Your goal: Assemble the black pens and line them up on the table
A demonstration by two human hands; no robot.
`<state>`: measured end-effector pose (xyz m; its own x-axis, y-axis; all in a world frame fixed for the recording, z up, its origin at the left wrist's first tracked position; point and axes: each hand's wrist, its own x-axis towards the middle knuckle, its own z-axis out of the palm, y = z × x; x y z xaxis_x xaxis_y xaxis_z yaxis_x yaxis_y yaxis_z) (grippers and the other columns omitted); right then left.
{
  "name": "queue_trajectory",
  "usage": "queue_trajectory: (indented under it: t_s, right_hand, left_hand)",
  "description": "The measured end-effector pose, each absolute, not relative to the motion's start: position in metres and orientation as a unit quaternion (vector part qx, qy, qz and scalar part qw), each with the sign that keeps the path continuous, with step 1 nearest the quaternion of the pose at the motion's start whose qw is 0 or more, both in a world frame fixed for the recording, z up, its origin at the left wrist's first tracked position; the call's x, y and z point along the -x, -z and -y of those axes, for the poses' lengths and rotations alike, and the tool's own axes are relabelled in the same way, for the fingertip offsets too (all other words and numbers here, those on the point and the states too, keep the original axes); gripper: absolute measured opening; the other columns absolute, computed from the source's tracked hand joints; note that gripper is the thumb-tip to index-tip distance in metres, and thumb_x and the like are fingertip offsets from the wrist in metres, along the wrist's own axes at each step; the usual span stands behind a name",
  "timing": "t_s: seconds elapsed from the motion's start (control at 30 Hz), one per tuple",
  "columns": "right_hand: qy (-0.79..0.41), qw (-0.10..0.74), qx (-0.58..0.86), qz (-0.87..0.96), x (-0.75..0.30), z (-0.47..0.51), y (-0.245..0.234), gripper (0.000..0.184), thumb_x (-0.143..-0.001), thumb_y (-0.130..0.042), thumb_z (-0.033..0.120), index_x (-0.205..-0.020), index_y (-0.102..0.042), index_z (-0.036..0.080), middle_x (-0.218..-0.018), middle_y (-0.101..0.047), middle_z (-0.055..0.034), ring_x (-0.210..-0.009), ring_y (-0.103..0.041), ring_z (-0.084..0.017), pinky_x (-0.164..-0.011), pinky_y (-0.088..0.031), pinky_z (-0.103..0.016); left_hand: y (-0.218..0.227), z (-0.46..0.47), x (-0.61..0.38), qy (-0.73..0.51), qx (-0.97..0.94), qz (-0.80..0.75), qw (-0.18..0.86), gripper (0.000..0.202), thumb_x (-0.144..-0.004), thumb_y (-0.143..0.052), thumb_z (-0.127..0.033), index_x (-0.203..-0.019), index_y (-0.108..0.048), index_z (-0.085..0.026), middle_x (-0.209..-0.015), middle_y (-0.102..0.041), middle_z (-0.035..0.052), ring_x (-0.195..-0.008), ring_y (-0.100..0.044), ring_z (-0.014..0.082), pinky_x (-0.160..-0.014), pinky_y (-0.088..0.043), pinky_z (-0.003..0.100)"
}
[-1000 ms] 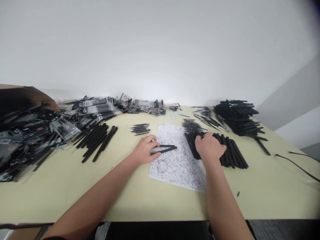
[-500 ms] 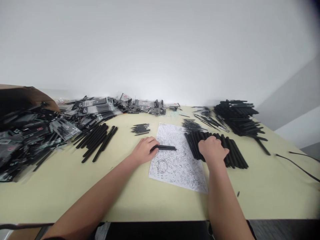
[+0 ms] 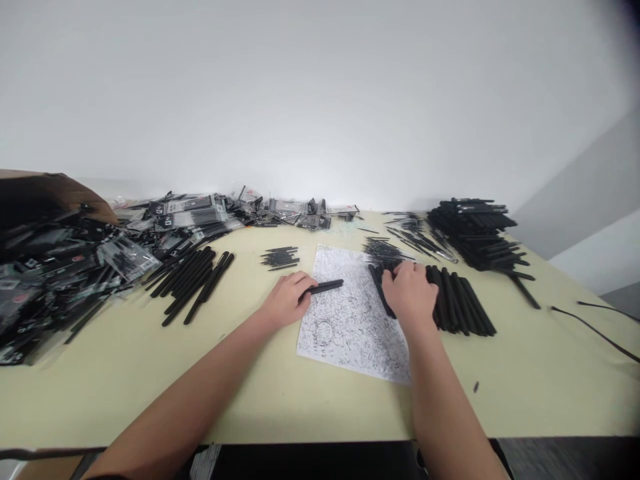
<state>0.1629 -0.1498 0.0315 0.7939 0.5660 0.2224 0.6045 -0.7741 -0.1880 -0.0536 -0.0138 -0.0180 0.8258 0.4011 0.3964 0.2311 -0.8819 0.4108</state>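
Note:
My left hand is closed around two slim black pens, which stick out to the right over a scribbled sheet of paper. My right hand rests with curled fingers over a row of black pens lying side by side, partly over the paper's right edge. Its fingertips are hidden, so whether it grips one of those pens does not show. Thin black refills lie just beyond the right hand. A smaller group of thin refills is beyond the left hand.
At the left lie loose black pens beside a heap of plastic-packed ones and a cardboard box. A tall stack of black pens is at the back right. Black cables cross the right side, and a small dark piece lies near the front.
My right hand has shifted left along the row of pens, uncovering more on its right side. The pens in my left hand have tilted, their far ends now pointing slightly upward and away.

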Motion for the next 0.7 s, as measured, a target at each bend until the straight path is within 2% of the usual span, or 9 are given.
queue_trajectory:
  t_s: [0.13,0.3,0.47,0.7]
  right_hand:
    - [0.047,0.145,0.872,0.466,-0.152,0.142,-0.027,0.026,-0.095,-0.044,0.032,-0.108,-0.062,0.017,-0.113,-0.059,-0.0127,-0.094,-0.062,-0.024,-0.080,-0.040,-0.037]
    - [0.010,0.139,0.775,0.616,-0.131,0.133,-0.011,0.029,-0.096,-0.047,0.027,-0.120,-0.063,0.023,-0.124,-0.061,-0.0102,-0.109,-0.058,-0.026,-0.089,-0.037,-0.038]
    - [-0.014,0.147,0.754,0.640,-0.124,0.129,-0.003,0.034,-0.096,-0.048,0.024,-0.127,-0.062,0.025,-0.133,-0.061,-0.0089,-0.116,-0.053,-0.028,-0.093,-0.035,-0.042]
    - [-0.038,0.154,0.754,0.637,-0.129,0.128,0.000,0.031,-0.096,-0.051,0.028,-0.124,-0.065,0.025,-0.123,-0.065,-0.0081,-0.113,-0.054,-0.027,-0.092,-0.035,-0.041]
  left_hand:
    - [0.015,0.015,0.054,-0.230,-0.941,-0.171,0.183,0.032,-0.081,-0.050,-0.013,-0.111,-0.061,-0.020,-0.109,-0.065,0.0089,-0.101,-0.062,0.0236,-0.090,-0.048,0.039]
    - [0.015,0.017,0.053,-0.208,-0.938,-0.226,0.159,0.038,-0.081,-0.054,-0.018,-0.118,-0.060,-0.020,-0.117,-0.065,0.0100,-0.112,-0.057,0.0293,-0.096,-0.043,0.047]
    - [0.018,0.017,0.052,-0.202,-0.939,-0.226,0.164,0.035,-0.085,-0.054,-0.020,-0.120,-0.060,-0.019,-0.115,-0.068,0.0092,-0.112,-0.057,0.0286,-0.098,-0.041,0.048]
    - [0.018,0.016,0.052,-0.199,-0.937,-0.229,0.171,0.032,-0.088,-0.054,-0.023,-0.120,-0.060,-0.020,-0.116,-0.067,0.0098,-0.113,-0.056,0.0290,-0.098,-0.040,0.048]
